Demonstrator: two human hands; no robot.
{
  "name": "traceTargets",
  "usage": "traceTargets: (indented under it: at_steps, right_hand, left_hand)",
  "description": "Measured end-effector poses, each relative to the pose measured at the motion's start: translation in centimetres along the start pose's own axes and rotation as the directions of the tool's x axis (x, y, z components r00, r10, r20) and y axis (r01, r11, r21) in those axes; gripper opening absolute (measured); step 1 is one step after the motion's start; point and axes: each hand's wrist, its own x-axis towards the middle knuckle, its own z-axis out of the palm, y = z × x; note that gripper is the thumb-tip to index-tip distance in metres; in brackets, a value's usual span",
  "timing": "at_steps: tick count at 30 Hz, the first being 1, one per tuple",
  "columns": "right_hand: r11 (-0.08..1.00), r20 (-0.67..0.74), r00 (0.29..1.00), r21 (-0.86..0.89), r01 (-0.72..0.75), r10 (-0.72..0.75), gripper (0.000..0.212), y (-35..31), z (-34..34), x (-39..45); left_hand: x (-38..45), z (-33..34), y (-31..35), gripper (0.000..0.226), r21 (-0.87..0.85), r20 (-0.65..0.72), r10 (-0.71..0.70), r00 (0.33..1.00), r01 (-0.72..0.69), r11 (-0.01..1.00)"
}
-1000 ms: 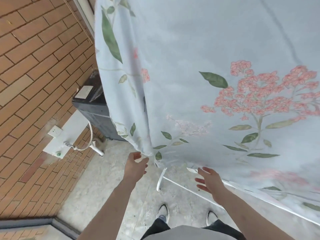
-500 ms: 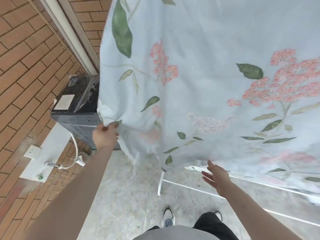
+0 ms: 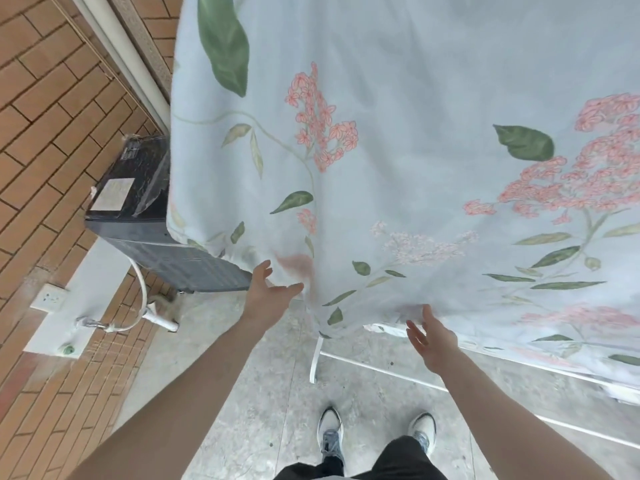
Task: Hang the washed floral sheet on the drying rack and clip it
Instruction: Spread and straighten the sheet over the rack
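Observation:
The floral sheet [image 3: 398,161], pale blue with pink flowers and green leaves, hangs down in front of me and fills most of the view. The white drying rack [image 3: 381,368] shows only as a leg and a low rail under the sheet's bottom hem; its upper bars are hidden by the cloth. My left hand [image 3: 268,294] is open just below the hem near the sheet's lower left corner, fingers spread, holding nothing. My right hand [image 3: 431,337] is open too, palm toward the hem, fingertips at the cloth's lower edge. No clips are in view.
A dark washing machine [image 3: 145,216] stands at the left against the brick wall [image 3: 52,116], partly behind the sheet. A white hose and tap [image 3: 138,306] sit at the wall's base. My two shoes [image 3: 330,434] stand on the concrete floor.
My left hand has let go of the sheet's left edge and dropped to the lower hem, now open. The sheet's edge hangs straighter. My right hand stays near the hem.

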Motion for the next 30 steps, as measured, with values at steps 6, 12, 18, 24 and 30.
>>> traceTargets:
  at_steps: [6, 12, 18, 24, 30]
  right_hand:
    - [0.994, -0.024, 0.996, 0.07, -0.08, 0.081, 0.039, -1.3, -1.0, 2.3]
    - [0.987, -0.032, 0.994, 0.124, -0.1, 0.104, 0.04, -1.2, -1.0, 4.6]
    - [0.98, -0.016, 0.996, 0.179, -0.085, 0.089, 0.017, -1.4, -1.0, 6.9]
    - [0.973, -0.06, 0.997, 0.226, -0.038, 0.053, 0.021, -0.8, -1.9, 7.2]
    - [0.916, 0.052, 0.998, 0.396, -0.063, 0.046, 0.022, -1.5, -3.6, 6.7]
  left_hand:
    - [-1.3, 4.4, 0.4, 0.109, 0.368, 0.167, 0.085, 0.982, -0.142, 0.919]
    - [-3.6, 5.5, 0.6, 0.083, 0.578, 0.185, 0.2, 0.962, -0.271, 0.77]
    - [-3.9, 8.3, 1.6, 0.033, 0.503, 0.078, 0.199, 0.977, -0.211, 0.838]
    - [-2.9, 7.4, 1.9, 0.035, 0.597, -0.022, 0.264, 0.964, -0.199, 0.777]
    - [-3.6, 6.6, 1.3, 0.033, 0.608, -0.026, 0.288, 0.957, -0.213, 0.765]
